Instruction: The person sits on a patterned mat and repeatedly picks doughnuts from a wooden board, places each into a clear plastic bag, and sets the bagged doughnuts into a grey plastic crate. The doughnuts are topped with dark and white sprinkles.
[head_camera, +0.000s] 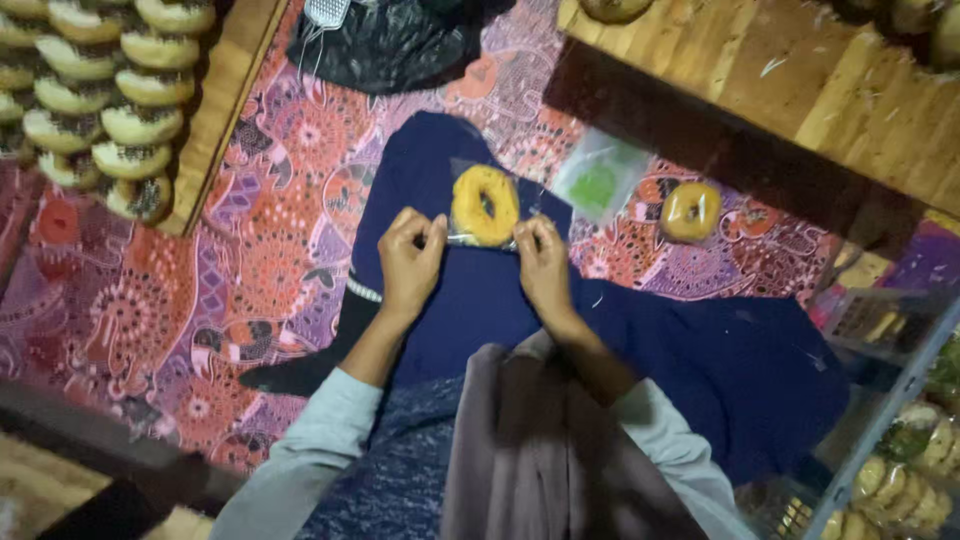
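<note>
Clear bag (487, 205): pinched at its near edge by both hands, lying on the dark blue lap cloth (480, 300).
Left hand (410, 260): thumb and fingers closed on the bag's left corner.
Right hand (545, 262): fingertips closed on the bag's right corner.
Donut (485, 203): yellow ring, inside the bag, just beyond the fingers.
Second donut (690, 210): bagged, on the patterned mat (250, 230), well to the right.
Green packet (598, 182): on the mat between the two donuts.
Tray (225, 90): wooden, upper left, holding rows of donuts.
Black bag (390, 45): top, beyond the lap.
</note>
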